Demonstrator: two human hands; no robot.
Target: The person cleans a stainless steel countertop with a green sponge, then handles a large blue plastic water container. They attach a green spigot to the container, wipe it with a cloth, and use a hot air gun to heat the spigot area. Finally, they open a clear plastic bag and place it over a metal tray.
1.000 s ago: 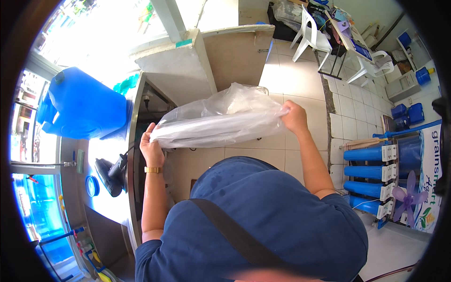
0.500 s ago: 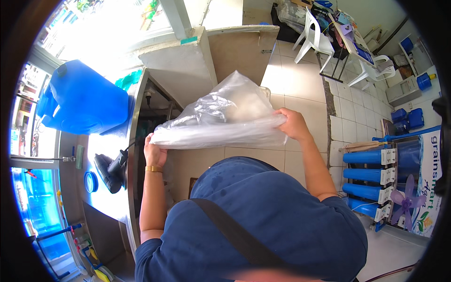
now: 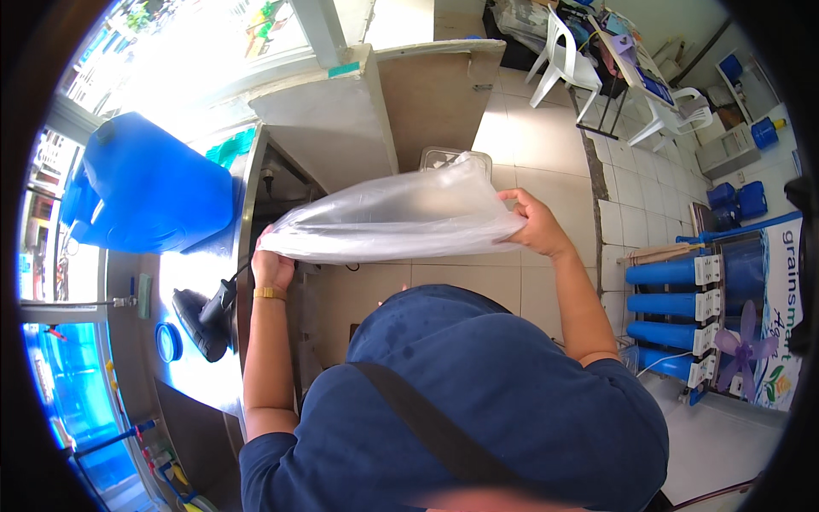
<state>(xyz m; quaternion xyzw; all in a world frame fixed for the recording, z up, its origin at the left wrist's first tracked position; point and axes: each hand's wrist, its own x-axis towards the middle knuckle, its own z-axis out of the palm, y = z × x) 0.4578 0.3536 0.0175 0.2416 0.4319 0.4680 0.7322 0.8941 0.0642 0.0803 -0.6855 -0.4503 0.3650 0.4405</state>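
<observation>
A large clear plastic bag (image 3: 392, 218) stretches across in front of me, held up off the floor by both hands. My left hand (image 3: 273, 266), with a gold band at its wrist, pinches the bag's left end beside the metal counter. At the opposite end my right hand (image 3: 536, 224) grips the bag's edge between thumb and fingers. Folds run lengthwise along the plastic, and its far edge sags over a tray-like item on the floor.
On the metal counter (image 3: 200, 282) at left stand a blue water jug (image 3: 158, 183), a black heat gun or dryer (image 3: 203, 320) and a blue cap (image 3: 168, 341). Blue filter housings (image 3: 661, 305) and a purple fan (image 3: 745, 350) are at right. White chairs (image 3: 566, 64) stand beyond.
The bag's raised peak has dropped and flattened, uncovering the tray-like item on the floor behind it. Both hands still hold the ends, the left slightly farther left.
</observation>
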